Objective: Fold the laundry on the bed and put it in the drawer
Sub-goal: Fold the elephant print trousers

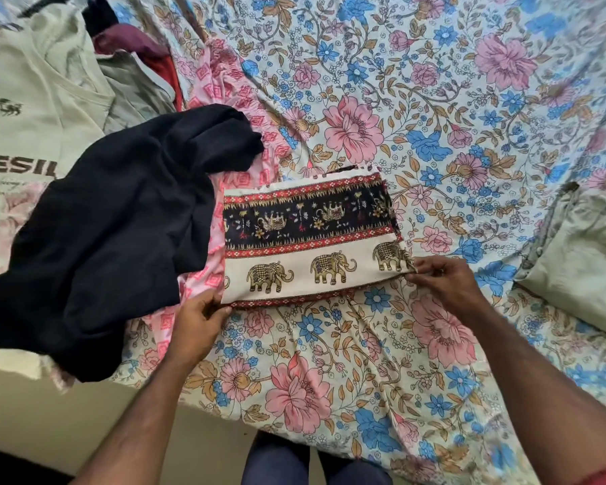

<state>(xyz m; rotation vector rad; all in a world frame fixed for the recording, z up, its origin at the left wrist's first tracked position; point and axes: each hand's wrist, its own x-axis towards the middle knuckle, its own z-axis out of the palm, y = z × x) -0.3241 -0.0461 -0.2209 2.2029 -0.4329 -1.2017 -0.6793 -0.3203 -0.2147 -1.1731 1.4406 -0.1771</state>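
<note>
Here, mid-frame on the floral-sheeted bed [434,99], both hands pinch the folded cream elephant-print cloth [312,239]: left hand [198,322] its lower-left corner, right hand [441,280] its lower-right.

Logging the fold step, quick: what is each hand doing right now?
Left hand: pinches the near left corner of the elephant cloth.
Right hand: pinches its near right corner.

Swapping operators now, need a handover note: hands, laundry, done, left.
Left hand pinches the near left corner of the elephant-print cloth; right hand pinches its near right corner.
The cloth lies folded into a rectangle on the floral bedsheet.
Unfolded: black garment beside it on the left, over a pink printed piece; green T-shirt further left.
Left: finish this fold, fold the others, put all away. No drawer in view.
</note>
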